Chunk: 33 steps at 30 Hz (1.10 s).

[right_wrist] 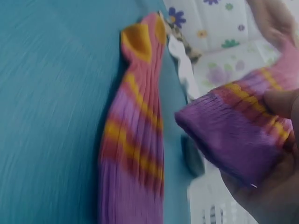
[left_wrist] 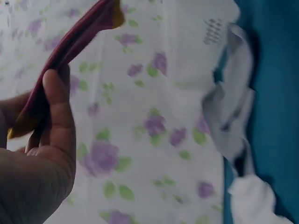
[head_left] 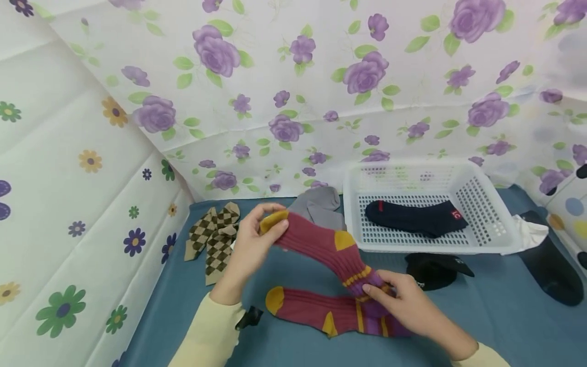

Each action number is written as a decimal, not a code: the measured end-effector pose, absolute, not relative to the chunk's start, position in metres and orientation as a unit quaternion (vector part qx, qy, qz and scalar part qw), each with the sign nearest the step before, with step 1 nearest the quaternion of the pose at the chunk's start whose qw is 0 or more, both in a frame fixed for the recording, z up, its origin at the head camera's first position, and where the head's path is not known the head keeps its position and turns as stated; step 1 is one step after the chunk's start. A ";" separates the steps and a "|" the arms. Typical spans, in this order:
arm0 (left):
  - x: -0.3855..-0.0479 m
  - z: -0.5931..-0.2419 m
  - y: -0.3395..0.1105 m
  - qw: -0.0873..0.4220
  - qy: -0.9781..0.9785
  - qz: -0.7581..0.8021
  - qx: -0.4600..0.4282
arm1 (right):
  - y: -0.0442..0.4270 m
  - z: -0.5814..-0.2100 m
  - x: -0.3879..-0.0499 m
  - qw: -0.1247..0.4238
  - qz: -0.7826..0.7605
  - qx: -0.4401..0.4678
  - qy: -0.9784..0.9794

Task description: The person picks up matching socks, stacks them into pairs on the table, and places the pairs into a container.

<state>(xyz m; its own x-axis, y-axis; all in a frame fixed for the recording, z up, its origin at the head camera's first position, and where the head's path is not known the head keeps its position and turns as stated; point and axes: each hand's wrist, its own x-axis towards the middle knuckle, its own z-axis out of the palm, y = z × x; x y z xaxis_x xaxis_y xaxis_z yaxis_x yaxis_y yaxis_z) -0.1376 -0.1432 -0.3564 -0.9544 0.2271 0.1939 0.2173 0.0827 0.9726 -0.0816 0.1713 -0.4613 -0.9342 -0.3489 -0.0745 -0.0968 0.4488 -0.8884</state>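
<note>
A maroon sock point(head_left: 316, 240) with yellow toe and heel and a purple striped cuff is stretched between both hands, above the table. My left hand point(head_left: 254, 239) pinches its yellow toe, thumb on top. The right hand point(head_left: 408, 300) grips the striped cuff; in the right wrist view the purple cuff end point(right_wrist: 229, 135) sticks out past the fingers. Below the held sock, a matching sock point(head_left: 312, 308) lies flat on the blue cloth, toe to the left, its cuff partly hidden under the right hand and the held sock.
A white plastic basket point(head_left: 497, 224) at the back right holds a navy sock point(head_left: 412, 216). Grey socks point(head_left: 323, 204) lie left of it, checkered socks point(head_left: 217, 234) further left. Black socks point(head_left: 437, 270) lie before the basket; white point(head_left: 529, 234) and dark socks point(head_left: 557, 270) lie right.
</note>
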 end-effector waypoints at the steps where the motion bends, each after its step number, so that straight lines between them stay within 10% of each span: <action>1: -0.137 -0.364 -0.151 0.028 0.747 0.650 0.134 | 0.176 -0.461 -0.081 0.133 -0.505 -0.132 0.843; 10: -0.135 -0.413 -0.198 0.188 0.821 0.531 0.099 | 0.201 -0.456 -0.090 0.164 -0.432 -0.138 0.876; 33: -0.129 -0.461 -0.206 0.179 0.777 0.604 0.017 | 0.223 -0.471 -0.086 -0.029 -0.342 -0.242 0.908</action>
<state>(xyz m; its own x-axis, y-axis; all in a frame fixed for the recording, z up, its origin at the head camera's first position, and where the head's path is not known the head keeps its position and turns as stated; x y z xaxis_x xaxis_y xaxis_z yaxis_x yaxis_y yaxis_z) -0.1285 -0.2059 -0.4610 -0.9353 0.2420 -0.2581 -0.1905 0.2703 0.9437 -0.0862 0.2228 -0.4715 -0.8812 -0.4192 0.2186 -0.4593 0.6495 -0.6059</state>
